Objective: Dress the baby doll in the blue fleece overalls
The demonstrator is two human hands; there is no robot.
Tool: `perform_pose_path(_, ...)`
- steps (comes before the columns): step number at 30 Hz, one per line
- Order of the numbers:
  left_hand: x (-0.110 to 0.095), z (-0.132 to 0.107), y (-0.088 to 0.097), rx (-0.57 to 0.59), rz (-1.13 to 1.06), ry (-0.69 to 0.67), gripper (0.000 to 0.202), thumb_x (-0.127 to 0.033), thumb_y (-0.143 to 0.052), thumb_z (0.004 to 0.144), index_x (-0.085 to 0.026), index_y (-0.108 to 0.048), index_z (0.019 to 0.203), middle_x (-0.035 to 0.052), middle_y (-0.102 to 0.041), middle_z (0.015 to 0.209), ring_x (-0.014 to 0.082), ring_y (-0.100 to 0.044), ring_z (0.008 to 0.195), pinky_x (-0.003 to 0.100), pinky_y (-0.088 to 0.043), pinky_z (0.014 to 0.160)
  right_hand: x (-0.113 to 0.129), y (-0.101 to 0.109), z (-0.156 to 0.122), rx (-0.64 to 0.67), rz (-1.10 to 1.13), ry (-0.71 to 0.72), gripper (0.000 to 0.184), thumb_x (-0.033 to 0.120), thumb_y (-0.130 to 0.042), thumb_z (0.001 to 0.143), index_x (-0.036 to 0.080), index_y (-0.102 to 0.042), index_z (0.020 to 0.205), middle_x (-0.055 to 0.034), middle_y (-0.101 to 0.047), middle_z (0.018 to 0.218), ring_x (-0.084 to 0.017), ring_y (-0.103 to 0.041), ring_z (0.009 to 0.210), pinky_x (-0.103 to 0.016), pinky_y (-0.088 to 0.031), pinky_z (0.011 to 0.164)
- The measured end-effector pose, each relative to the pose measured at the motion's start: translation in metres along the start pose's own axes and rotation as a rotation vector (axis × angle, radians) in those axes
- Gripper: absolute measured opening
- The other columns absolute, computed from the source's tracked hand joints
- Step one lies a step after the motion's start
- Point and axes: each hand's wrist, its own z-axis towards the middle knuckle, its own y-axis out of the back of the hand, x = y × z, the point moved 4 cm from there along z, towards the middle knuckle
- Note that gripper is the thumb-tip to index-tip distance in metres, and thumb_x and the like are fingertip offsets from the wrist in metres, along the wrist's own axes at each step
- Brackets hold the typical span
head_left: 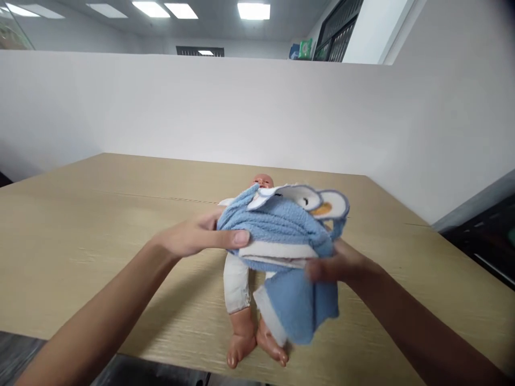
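Observation:
A baby doll [237, 289] in white clothes lies on its back on the wooden table [100, 225], bare feet toward me and head at the far end. A bunched blue towel garment [281, 230] with white trim and a duck-face hood hangs above the doll's chest. My left hand [201, 236] grips its left side, thumb pressed on the cloth. My right hand [338, 262] pinches its lower right edge, slightly blurred. A loose flap of blue cloth droops over the doll's right leg.
A white partition wall [241, 112] stands behind the table. A dark surface [483, 236] lies beyond the table's right edge. The table's near edge runs just below the doll's feet.

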Motion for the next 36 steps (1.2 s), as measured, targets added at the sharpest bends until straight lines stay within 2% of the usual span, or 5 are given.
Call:
perform_pose_path(7,0.055,-0.059,-0.064,-0.328,-0.304,0.15,0.046,-0.061,-0.071,0.097,-0.016,-0.069,0.088,0.0056,-0.072,0.089,0.0203,-0.068,0.092,0.029,-0.055,0.088,-0.018,-0.031,-0.033,-0.236,-0.152,-0.208,0.045,0.051,-0.078,0.088,0.02,-0.076,0.121,-0.0084,-0.081,0.117,-0.033,-0.075,0.112,-0.046,-0.057,0.108)
perform_pose_path(11,0.07,-0.069,-0.084,-0.472,-0.174,0.284,0.046,-0.055,-0.083,0.088,-0.018,-0.07,0.113,0.0068,-0.078,0.105,0.0259,-0.071,0.102,0.034,-0.058,0.094,-0.042,-0.042,-0.034,-0.302,-0.31,-0.281,0.025,0.042,-0.072,0.087,0.021,-0.073,0.102,-0.0062,-0.08,0.101,-0.032,-0.075,0.101,-0.043,-0.06,0.093)
perform_pose_path(18,0.088,-0.059,-0.074,-0.678,0.087,0.303,0.044,-0.047,-0.066,0.1,-0.016,-0.066,0.13,0.012,-0.077,0.131,0.0298,-0.071,0.123,0.037,-0.055,0.107,-0.058,-0.046,-0.01,-0.316,-0.615,-0.085,0.006,0.02,-0.066,0.08,0.022,-0.065,0.085,-0.0019,-0.076,0.08,-0.021,-0.068,0.072,-0.032,-0.047,0.069)
perform_pose_path(28,0.09,-0.031,-0.03,-0.711,0.524,0.344,0.049,-0.045,-0.061,0.098,-0.014,-0.064,0.136,0.014,-0.079,0.119,0.0336,-0.073,0.109,0.042,-0.055,0.096,-0.071,-0.016,0.026,-0.432,-0.726,-0.06,0.014,0.029,-0.068,0.085,0.02,-0.064,0.095,-0.0058,-0.075,0.095,-0.025,-0.068,0.089,-0.035,-0.046,0.081)
perform_pose_path(36,0.068,-0.08,-0.071,-0.752,0.367,0.364,0.036,-0.049,-0.061,0.098,-0.02,-0.068,0.118,0.0106,-0.079,0.116,0.0331,-0.073,0.106,0.039,-0.057,0.09,-0.013,-0.058,-0.006,-0.129,-0.593,0.018,0.014,0.021,-0.074,0.078,0.025,-0.064,0.087,0.0039,-0.076,0.091,-0.018,-0.065,0.076,-0.03,-0.045,0.069)
